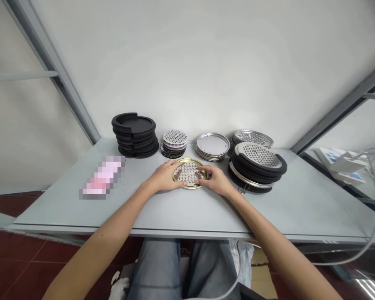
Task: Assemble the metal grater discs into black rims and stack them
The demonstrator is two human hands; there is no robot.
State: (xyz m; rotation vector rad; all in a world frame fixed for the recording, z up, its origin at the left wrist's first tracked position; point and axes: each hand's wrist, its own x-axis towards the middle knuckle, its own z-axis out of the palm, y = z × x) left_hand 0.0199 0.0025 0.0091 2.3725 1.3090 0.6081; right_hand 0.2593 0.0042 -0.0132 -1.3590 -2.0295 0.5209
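Observation:
A round patterned disc (189, 173) lies inside a gold-rimmed metal plate (192, 187) on the grey table. My left hand (168, 176) grips the left side of the disc, thumb at the front and fingers behind. On the right side, my right hand (216, 179) holds it in the same way. Behind the plate stand a stack of small patterned discs (175, 143) and a stack of silver metal plates (212, 146).
Black notched rings (135, 135) are stacked at the back left. Right of my hands stands a pile of black rings with a perforated plate (258, 160), and more silver plates (253, 136) sit behind it. A blurred pink item (103, 177) lies on the left.

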